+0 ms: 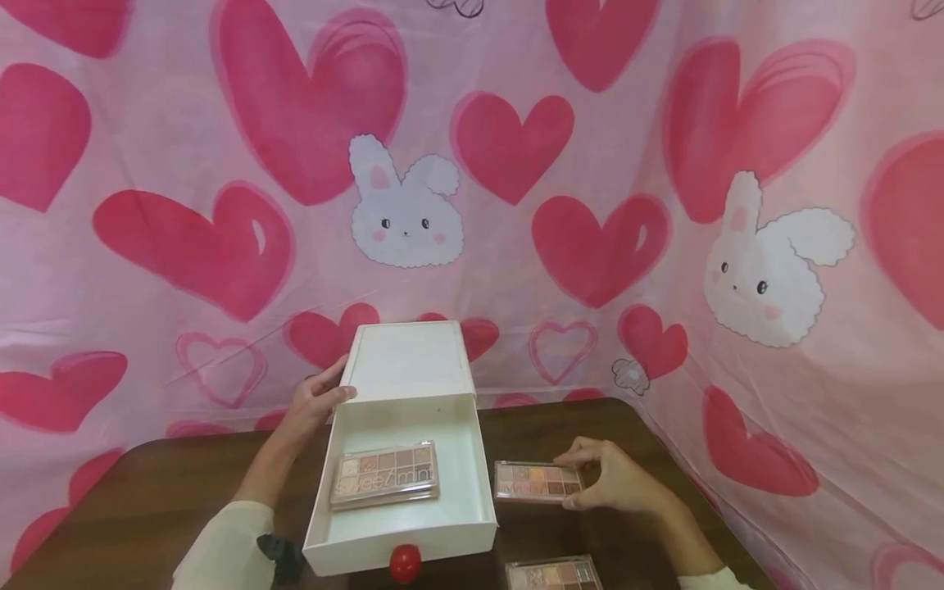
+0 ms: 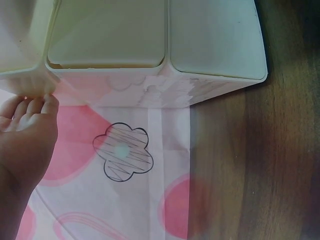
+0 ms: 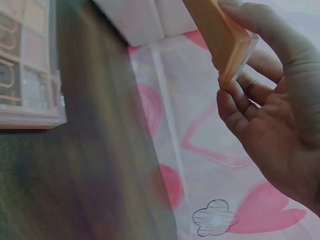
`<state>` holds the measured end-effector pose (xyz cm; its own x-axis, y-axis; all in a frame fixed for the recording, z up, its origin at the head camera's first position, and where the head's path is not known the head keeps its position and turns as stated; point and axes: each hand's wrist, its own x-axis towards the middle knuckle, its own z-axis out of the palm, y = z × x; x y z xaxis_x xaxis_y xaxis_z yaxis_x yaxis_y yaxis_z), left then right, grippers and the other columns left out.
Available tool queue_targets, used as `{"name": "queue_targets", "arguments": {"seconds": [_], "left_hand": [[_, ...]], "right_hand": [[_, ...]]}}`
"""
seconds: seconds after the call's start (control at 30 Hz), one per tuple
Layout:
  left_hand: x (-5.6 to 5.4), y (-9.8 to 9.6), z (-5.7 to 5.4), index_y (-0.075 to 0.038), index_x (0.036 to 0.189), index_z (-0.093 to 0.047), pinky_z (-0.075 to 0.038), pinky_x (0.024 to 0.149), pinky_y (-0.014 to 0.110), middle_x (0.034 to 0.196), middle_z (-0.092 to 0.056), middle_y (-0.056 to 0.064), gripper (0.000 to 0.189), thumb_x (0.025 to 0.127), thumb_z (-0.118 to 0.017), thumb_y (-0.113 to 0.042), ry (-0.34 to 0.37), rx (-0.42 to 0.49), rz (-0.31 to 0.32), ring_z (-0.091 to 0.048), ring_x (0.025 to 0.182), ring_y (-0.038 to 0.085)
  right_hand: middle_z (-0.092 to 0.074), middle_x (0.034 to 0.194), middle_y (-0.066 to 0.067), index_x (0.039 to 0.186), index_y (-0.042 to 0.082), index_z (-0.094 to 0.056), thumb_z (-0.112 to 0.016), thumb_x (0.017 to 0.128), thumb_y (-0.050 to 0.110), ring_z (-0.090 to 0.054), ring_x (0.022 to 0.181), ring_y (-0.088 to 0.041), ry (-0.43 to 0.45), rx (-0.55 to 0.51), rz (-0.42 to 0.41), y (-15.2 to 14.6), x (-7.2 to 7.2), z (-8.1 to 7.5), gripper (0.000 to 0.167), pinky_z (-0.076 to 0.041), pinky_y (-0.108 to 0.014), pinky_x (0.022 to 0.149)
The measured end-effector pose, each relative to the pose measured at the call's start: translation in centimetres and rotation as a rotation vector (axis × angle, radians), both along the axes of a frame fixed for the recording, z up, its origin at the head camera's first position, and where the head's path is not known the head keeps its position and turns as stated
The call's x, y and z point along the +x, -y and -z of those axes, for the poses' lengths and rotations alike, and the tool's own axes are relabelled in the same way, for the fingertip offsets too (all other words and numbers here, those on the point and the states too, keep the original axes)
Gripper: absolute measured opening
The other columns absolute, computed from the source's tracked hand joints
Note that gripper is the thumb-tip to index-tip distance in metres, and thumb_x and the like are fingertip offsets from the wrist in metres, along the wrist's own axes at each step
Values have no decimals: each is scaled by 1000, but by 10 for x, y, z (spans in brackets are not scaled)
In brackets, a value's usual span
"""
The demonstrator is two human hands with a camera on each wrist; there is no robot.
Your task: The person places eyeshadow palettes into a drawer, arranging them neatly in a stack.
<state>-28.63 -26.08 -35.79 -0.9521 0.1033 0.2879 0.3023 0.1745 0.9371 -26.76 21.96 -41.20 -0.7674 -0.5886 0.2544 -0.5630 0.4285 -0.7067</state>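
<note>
My right hand [image 1: 619,479] pinches an eyeshadow palette [image 1: 534,482] by its right end, thumb on the near side and fingers on the far side, just right of a pulled-out drawer. In the right wrist view the palette's orange-tan underside [image 3: 222,42] shows, tilted. My left hand [image 1: 313,401] grips the upper left side of a white drawer unit [image 1: 409,360], its thumb at the front edge. The left wrist view has its bent fingers [image 2: 35,106] against the unit's wall. Inside the open drawer [image 1: 450,531], eyeshadow palettes [image 1: 385,475] lie stacked toward the left.
Another palette [image 1: 553,575] lies on the dark wooden table [image 1: 590,426] near me, partly cut off by the frame. A red round knob [image 1: 405,564] sticks out from the drawer's front. Pink heart-and-rabbit cloth [image 1: 501,246] hangs behind the table and along its right side.
</note>
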Motion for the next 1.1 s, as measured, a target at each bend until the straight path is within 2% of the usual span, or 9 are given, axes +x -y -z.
{"name": "queue_targets", "arguments": {"seconds": [0.2,0.43,0.67,1.1], "left_hand": [[1,1,-3,-4,160,-26,-54,87,15,164,-28,25,71,97,-55,-15,-2,-3,-4,-57,103,-13],[-1,1,-2,-3,160,-26,-54,86,15,164,-29,26,71,96,-55,-13,-7,1,3,-57,103,-12],[0,1,-2,-1,159,-25,-54,85,14,164,-27,27,71,95,-55,-13,-8,18,17,-57,103,-13],[2,-2,-1,0,159,-26,-53,87,12,164,-26,26,71,95,-54,-12,-16,28,18,-55,105,-16]], "right_hand": [[-64,90,3,119,10,-76,-87,74,24,-54,88,-5,-46,-20,-16,2,0,-12,48,-45,-28,82],[-65,87,1,115,11,-78,-88,72,20,-56,86,-5,-87,-63,-46,6,1,-23,45,-47,-31,79],[-67,91,3,116,12,-78,-88,73,20,-55,92,-4,-116,-64,-51,7,2,-33,45,-46,-28,85],[-69,93,3,116,14,-78,-89,73,20,-57,87,-4,-135,-68,-55,10,4,-51,45,-48,-24,77]]}}
